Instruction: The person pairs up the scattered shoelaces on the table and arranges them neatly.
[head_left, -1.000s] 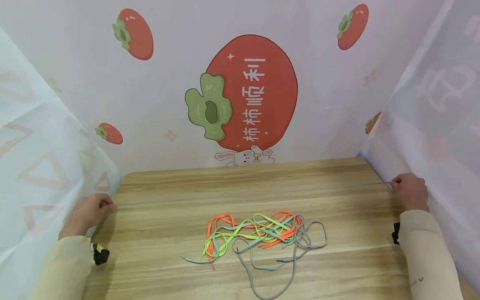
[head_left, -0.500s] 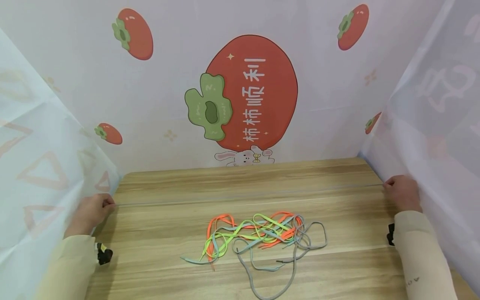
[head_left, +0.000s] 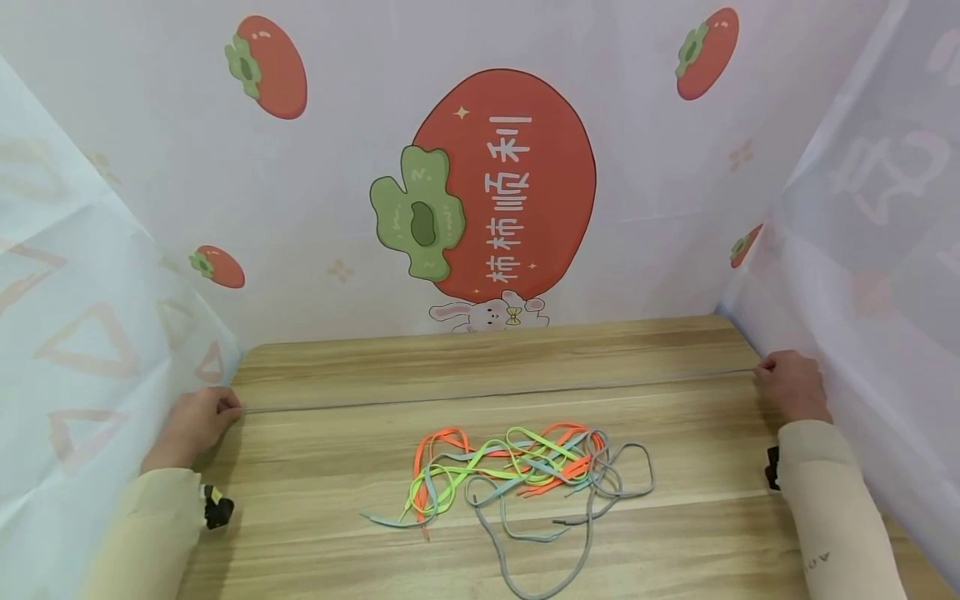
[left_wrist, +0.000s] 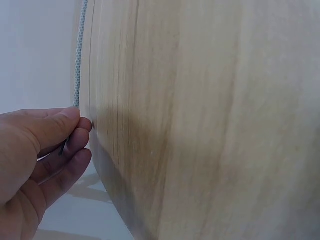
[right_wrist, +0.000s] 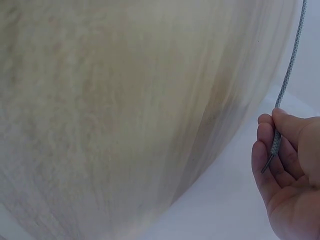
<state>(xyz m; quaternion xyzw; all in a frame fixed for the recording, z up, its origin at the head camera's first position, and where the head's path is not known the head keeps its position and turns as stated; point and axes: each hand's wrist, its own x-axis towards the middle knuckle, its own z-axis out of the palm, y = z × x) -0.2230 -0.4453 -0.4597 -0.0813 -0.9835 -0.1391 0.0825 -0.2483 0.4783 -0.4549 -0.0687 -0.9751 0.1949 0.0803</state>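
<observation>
A grey shoelace (head_left: 495,393) runs nearly straight across the far part of the wooden table, one end in each hand. My left hand (head_left: 198,421) pinches its left end between thumb and forefinger; in the left wrist view the dark tip pokes out below the fingers (left_wrist: 77,142). At the other end, my right hand (head_left: 793,385) pinches the lace, and its dark aglet (right_wrist: 266,164) lies across the palm side of the fingers in the right wrist view. Closer to me lies a loose tangle of orange, yellow-green (head_left: 453,479), pale blue and grey laces (head_left: 547,595).
The wooden table (head_left: 337,550) has rounded far corners. A patterned cloth (head_left: 322,167) with printed persimmons hangs behind it, and white cloth (head_left: 90,275) closes in the left and right sides near both hands. Small black wrist cameras (head_left: 217,507) are strapped at the sleeves.
The right hand has moved left and slightly nearer, while the left hand has shifted a little right. The lace between them spans a shorter distance. The tangle stays put.
</observation>
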